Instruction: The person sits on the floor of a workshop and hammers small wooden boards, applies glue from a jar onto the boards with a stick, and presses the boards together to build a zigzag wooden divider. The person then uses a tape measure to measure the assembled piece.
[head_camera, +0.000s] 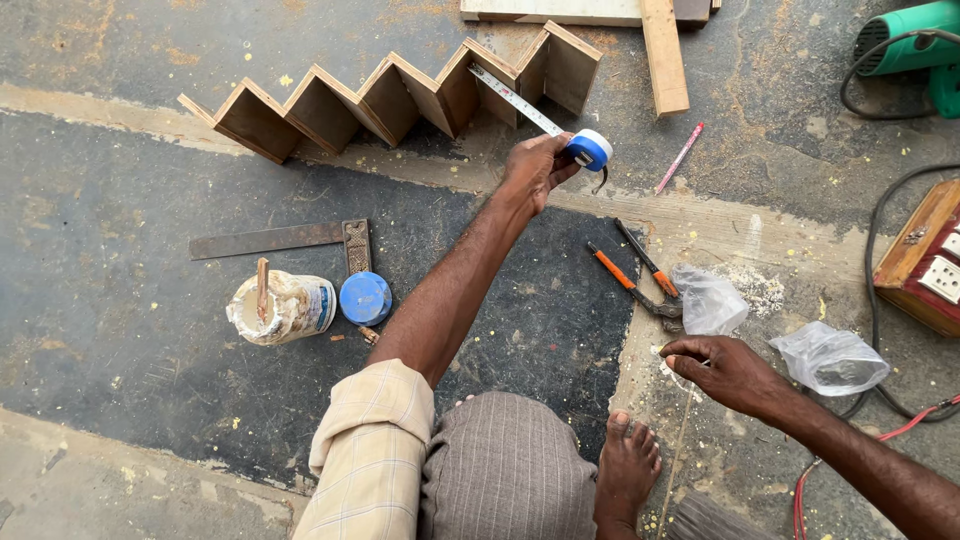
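My left hand (535, 170) reaches forward and grips a blue and white tape measure (590, 150). Its blade (515, 100) is pulled out across a zigzag piece of folded wooden panels (400, 95) lying on the floor. My right hand (725, 370) rests low on the floor at the right with its fingertips pinched together; I cannot tell if anything small is between them. It sits just below two small clear plastic bags (710, 300) (830, 358) and orange-handled pliers (640, 275).
A smeared glue jar with a stick (285, 308), its blue lid (365, 298) and a metal try square (280, 240) lie at the left. A pink pencil (680, 157), wooden strip (665, 55), green power tool (910, 40) and wooden socket box (925, 260) with cables are at the right. My bare foot (628, 465) is below.
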